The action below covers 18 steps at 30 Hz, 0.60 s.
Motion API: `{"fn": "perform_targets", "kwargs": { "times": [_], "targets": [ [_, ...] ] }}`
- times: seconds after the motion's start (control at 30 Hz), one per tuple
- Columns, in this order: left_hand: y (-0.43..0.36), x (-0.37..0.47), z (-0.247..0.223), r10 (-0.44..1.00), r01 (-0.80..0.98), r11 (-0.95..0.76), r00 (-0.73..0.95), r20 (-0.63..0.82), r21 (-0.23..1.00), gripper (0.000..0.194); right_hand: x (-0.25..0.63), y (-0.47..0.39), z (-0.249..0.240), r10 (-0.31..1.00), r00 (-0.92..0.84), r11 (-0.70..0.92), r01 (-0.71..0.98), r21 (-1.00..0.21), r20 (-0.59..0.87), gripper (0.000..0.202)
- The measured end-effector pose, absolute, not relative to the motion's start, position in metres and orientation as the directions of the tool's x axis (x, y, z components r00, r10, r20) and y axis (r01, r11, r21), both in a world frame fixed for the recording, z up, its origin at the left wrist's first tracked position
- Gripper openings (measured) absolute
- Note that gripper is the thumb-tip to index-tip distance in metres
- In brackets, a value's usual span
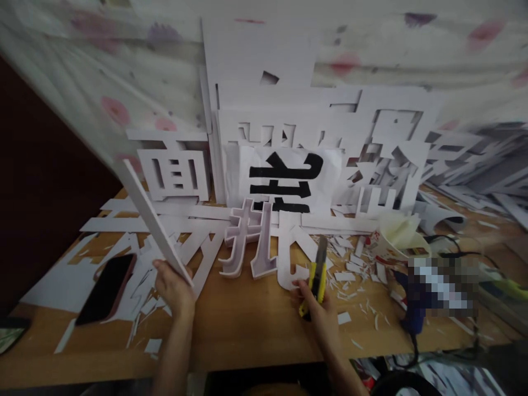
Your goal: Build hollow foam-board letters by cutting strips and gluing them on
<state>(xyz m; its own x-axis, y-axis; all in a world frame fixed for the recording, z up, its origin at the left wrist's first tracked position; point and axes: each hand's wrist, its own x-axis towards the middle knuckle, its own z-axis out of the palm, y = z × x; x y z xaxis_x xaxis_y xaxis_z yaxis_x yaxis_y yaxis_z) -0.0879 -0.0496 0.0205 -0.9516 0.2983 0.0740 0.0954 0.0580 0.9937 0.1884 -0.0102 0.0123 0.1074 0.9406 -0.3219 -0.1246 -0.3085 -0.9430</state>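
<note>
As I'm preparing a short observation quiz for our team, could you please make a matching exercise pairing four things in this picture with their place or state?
Things:
1. Utility knife
2. White strip
3. Phone
4. Printed sheet

Places or states:
A. Propped up, bearing bold black strokes
B. Held in the left hand
C. Lying with its dark screen up
D. Held in the right hand

Right pairs: 1-D, 2-B, 3-C, 4-A.

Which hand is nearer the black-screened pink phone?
Left: the left hand is just right of the phone; the right hand is farther right, holding a yellow-and-black utility knife.
</note>
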Motion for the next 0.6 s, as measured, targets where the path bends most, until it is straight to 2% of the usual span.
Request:
{"fn": "perform_targets", "kwargs": {
  "times": [0.1, 0.17, 0.23, 0.27, 0.33, 0.4, 0.47, 0.53, 0.6],
  "targets": [
    [-0.089, -0.08, 0.023, 0.207, 0.185, 0.121, -0.966, 0.158, 0.975, 0.048, 0.206, -0.026, 0.009, 0.939, 0.156, -0.291, -0.111, -0.95, -0.306, 0.052],
    [-0.108, -0.068, 0.023, 0.278, 0.242, 0.139, -0.94, 0.197, 0.96, 0.043, 0.214, -0.034, 0.012, 0.941, 0.213, -0.242, -0.117, -0.963, -0.262, 0.05],
    [-0.119, -0.053, 0.02, 0.439, 0.381, 0.16, -0.854, 0.28, 0.91, 0.038, 0.219, -0.038, 0.019, 0.936, 0.291, -0.161, -0.146, -0.976, -0.198, 0.044],
    [-0.122, -0.045, 0.019, 0.531, 0.496, 0.157, -0.771, 0.351, 0.854, 0.036, 0.221, -0.038, 0.023, 0.93, 0.332, -0.104, -0.169, -0.98, -0.156, 0.041],
    [-0.122, -0.03, 0.015, 0.692, 0.746, 0.069, -0.514, 0.507, 0.662, 0.035, 0.225, -0.037, 0.032, 0.914, 0.4, 0.028, -0.233, -0.972, -0.069, 0.037],
    [-0.116, -0.015, 0.012, 0.755, 0.897, -0.063, -0.244, 0.608, 0.438, 0.034, 0.229, -0.034, 0.039, 0.909, 0.417, 0.127, -0.281, -0.951, -0.003, 0.036],
    [-0.108, -0.003, 0.009, 0.761, 0.95, -0.156, -0.06, 0.646, 0.272, 0.032, 0.233, -0.033, 0.042, 0.921, 0.388, 0.17, -0.306, -0.937, 0.041, 0.035],
    [-0.101, 0.005, 0.005, 0.76, 0.957, -0.211, 0.033, 0.649, 0.199, 0.024, 0.236, -0.037, 0.04, 0.942, 0.328, 0.171, -0.284, -0.943, 0.072, 0.035],
    [-0.098, 0.007, 0.0, 0.771, 0.936, -0.273, 0.075, 0.633, 0.221, 0.019, 0.237, -0.046, 0.034, 0.964, 0.257, 0.13, -0.232, -0.964, 0.068, 0.034]
  ]
}}
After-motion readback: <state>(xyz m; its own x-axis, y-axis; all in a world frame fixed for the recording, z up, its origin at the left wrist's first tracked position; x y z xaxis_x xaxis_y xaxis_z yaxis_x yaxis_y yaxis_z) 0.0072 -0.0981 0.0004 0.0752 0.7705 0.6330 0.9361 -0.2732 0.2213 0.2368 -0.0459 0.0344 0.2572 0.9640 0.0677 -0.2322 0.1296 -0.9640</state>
